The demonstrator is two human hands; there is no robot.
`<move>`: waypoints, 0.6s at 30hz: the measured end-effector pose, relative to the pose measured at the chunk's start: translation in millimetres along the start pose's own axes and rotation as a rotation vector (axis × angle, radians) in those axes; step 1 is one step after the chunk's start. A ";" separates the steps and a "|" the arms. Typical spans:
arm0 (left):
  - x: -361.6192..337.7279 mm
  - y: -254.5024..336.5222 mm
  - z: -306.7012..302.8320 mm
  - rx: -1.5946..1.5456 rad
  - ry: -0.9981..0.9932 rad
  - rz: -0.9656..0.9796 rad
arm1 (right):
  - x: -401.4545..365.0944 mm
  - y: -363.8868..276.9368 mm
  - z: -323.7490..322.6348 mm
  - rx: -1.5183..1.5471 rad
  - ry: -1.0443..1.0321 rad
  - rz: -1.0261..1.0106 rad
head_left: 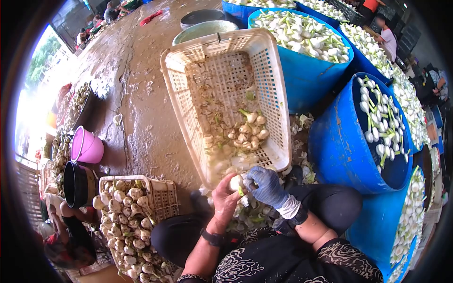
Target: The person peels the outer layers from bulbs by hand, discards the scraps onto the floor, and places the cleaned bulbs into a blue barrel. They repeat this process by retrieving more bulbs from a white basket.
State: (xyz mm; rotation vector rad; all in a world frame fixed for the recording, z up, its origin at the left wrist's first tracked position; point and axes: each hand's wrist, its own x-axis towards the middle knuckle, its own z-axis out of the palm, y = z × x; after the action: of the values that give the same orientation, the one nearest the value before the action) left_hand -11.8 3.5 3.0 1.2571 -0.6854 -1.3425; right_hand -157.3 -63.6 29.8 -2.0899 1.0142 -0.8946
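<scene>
Over my lap, at the near end of a white plastic crate (pixel 283 101), both hands meet at a pale garlic bulb (pixel 235 183) with a short green stem. My left hand (pixel 224 197), bare, is closed round it. My right hand (pixel 268 187), in a blue-grey glove with a white cuff, has its fingers curled against the bulb's other side; whether they also hold a small tool is hidden. Inside the tilted crate lie several garlic bulbs (pixel 247 134) among dirt and peelings. Skins and green scraps (pixel 250 214) are below my hands.
At my left stands a crate (pixel 163 195) heaped with unpeeled garlic (pixel 125 221), near a pink bucket (pixel 87 145) and a black bucket (pixel 78 184). Blue barrels (pixel 330 137) of white garlic line the right. Wet floor (pixel 137 94) stretches ahead. Another person (pixel 66 236) sits at far left.
</scene>
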 end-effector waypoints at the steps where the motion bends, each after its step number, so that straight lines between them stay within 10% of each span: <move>1: -0.1 1.1 1.0 0.000 -0.002 -0.001 | -0.2 0.9 -0.3 -0.001 0.001 0.001; 18: 0.4 10.7 1.2 -0.315 0.009 0.043 | 5.3 16.5 -11.1 0.184 0.087 0.003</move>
State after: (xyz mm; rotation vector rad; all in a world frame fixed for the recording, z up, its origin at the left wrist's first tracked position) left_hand -9.3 0.5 13.1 0.9891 -0.4696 -1.3484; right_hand -170.1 -79.0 24.9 -1.9095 0.9411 -1.0442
